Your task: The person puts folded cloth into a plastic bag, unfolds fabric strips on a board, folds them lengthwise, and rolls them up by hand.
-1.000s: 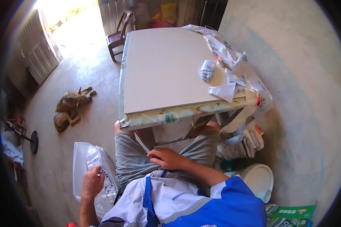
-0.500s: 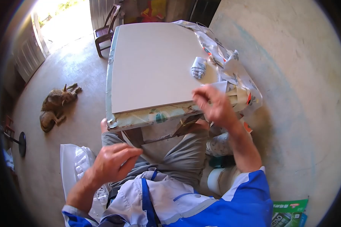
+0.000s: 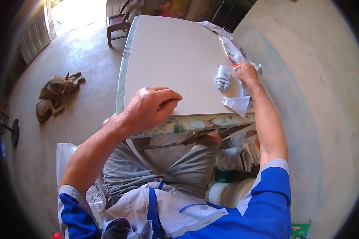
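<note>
My left hand hovers over the front of a pale flat board, thumb and fingers pressed together; whatever is in the pinch is hidden. At the board's right edge, my right hand has its fingers closed at a small orange-red piece, whose kind I cannot make out. Crumpled white patterned sheeting runs along that edge. To the left of my right hand lies a small rolled bundle of bluish-white fabric. A loose white piece hangs over the front right corner.
The board rests on a padded, tape-edged stand above my knees. Beneath its right side are stacked pieces and a round tub. A dog lies on the floor at left. A wooden chair stands behind, and a white bag sits at my left.
My left hand has risen from above my lap to over the board. My right hand has moved away from me, to the orange-red piece at the right edge. The view has shifted slightly.
</note>
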A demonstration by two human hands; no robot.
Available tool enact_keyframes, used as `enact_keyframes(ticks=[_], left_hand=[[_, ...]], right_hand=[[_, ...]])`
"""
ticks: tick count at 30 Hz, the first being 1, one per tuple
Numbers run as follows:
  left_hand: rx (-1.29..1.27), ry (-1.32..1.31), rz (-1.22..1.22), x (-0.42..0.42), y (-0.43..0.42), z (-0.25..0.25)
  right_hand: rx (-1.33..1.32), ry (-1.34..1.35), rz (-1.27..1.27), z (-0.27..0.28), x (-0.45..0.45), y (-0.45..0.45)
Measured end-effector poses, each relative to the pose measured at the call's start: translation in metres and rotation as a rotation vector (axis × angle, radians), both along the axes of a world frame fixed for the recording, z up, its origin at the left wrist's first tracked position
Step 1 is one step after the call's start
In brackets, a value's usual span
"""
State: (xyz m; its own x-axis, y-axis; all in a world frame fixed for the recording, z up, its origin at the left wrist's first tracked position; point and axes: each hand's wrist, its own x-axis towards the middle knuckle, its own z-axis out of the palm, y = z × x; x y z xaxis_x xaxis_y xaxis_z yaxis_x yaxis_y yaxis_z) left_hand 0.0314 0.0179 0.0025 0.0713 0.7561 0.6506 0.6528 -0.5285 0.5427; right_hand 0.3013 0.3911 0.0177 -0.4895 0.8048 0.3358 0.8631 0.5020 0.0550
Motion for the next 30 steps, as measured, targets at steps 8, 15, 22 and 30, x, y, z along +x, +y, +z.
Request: enact_keyframes(ticks=[8, 15, 22, 30], left_hand=[[-0.059, -0.051, 0.016, 0.000, -0.002, -0.003], [-0.103, -0.079, 0.050, 0.005, -0.006, 0.001], [-0.116, -0.075, 0.069, 0.006, -0.005, 0.001], [-0.135, -0.071, 0.075, 0.007, -0.005, 0.002]], right_hand=[[-0.303, 0.944, -0.016, 0.056, 0.020, 0.027], [-0.442, 1.066, -0.075, 0.055, 0.060, 0.030], [0.263, 0.335, 0.032, 0.035, 0.046, -0.011], [-0.166, 0.199, 0.123, 0.021, -0.010, -0.090]])
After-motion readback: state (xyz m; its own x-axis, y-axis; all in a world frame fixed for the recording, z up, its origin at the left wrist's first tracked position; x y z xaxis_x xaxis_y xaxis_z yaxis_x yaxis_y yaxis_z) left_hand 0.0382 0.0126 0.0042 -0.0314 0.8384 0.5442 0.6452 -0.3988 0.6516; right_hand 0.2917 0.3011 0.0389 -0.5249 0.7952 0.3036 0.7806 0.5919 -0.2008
